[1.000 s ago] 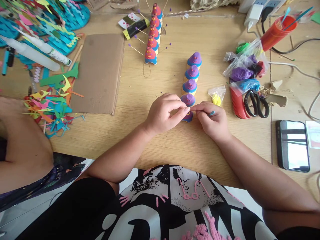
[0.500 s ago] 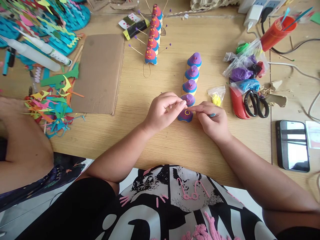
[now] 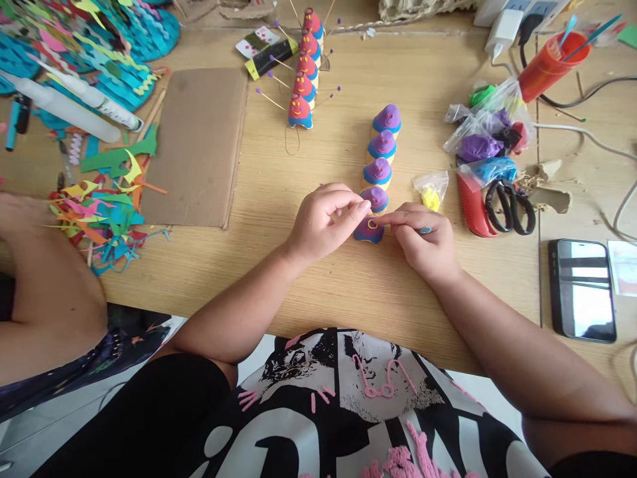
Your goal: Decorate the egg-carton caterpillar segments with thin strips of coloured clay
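The nearest bump of a purple-and-blue clay-covered egg-carton strip (image 3: 377, 171) carries a small yellow clay ring (image 3: 372, 224). Just above and left of that bump is my left hand (image 3: 326, 219), thumb and forefinger pinched together; anything between them is too small to make out. My right hand (image 3: 425, 239) comes in from the right, forefinger stretched toward the ring and its tip at the ring's right side. Its other fingers are curled round a thin tool with a blue end (image 3: 424, 230), most of which is hidden. Several purple bumps behind have small faces.
A similar red-and-blue strip (image 3: 303, 79) with pins stands farther back. Cardboard (image 3: 194, 146) and paper scraps (image 3: 107, 219) lie left, near another person's arm (image 3: 44, 279). Rightward are a yellow clay bag (image 3: 430, 192), scissors (image 3: 510, 207), clay bags (image 3: 480, 146), a red cup (image 3: 552, 66) and a phone (image 3: 583, 289).
My right hand has shifted very slightly, its forefinger tip now lower at the ring's right side. The left hand and the strip have stayed in place.
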The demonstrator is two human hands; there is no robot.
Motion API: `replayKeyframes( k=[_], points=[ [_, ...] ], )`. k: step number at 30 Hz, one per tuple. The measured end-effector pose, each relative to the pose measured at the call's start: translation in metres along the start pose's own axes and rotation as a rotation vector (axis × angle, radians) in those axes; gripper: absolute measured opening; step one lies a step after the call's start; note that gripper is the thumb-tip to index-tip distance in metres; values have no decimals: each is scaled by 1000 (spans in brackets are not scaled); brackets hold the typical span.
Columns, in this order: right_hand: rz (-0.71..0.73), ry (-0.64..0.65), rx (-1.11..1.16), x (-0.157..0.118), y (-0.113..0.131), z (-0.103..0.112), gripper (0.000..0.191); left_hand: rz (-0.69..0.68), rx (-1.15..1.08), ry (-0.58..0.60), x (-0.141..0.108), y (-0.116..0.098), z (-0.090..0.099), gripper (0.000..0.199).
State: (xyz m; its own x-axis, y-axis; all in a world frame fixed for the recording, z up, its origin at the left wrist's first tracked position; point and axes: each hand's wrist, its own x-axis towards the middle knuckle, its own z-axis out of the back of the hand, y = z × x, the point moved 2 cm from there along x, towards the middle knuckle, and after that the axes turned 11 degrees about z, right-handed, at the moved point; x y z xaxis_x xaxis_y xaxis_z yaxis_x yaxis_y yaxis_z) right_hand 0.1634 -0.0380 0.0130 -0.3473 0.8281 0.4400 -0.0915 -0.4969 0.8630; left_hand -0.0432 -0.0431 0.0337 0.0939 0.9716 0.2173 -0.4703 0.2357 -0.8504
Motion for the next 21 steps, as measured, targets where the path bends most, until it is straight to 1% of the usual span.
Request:
replayKeyframes(
  k=[5, 12, 18, 21],
  points=[
    [-10, 0, 9, 0, -1, 0, 37, -16, -17, 1, 0, 0, 0, 45],
    [-31, -78, 15, -1, -3, 1, 39, -14, -28, 0, 0, 0, -1, 44],
    [-42, -43, 5, 1, -1, 0, 38, 14, -1, 32, 0, 1, -2, 48],
    [-32, -42, 12, 1, -1, 0, 38, 4, -9, 40, -1, 1, -3, 49]
  ],
)
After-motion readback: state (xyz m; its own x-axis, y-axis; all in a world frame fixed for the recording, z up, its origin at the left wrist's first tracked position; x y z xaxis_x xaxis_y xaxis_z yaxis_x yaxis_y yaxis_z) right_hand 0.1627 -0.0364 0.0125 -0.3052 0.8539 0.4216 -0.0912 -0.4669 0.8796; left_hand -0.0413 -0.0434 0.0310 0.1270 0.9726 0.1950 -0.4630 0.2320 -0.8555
